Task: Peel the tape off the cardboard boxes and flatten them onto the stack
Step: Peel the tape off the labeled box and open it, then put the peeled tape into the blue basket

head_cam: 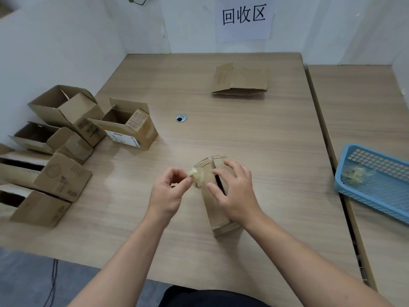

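Note:
A small cardboard box (218, 214) stands on the wooden table (254, 134) in front of me, its top flaps partly open. My right hand (234, 193) rests on the box with spread fingers. My left hand (169, 191) pinches a crumpled wad of clear tape (195, 177) just left of the box's top. The stack of flattened boxes (240, 82) lies at the far side of the table. Several open cardboard boxes (66, 134) stand in a cluster at the left.
A blue plastic basket (376, 185) holding a wad of tape (355, 173) sits on the adjoining table at the right. A round cable hole (181, 118) is in the table's middle. White walls close the back and left, with a paper sign (243, 17).

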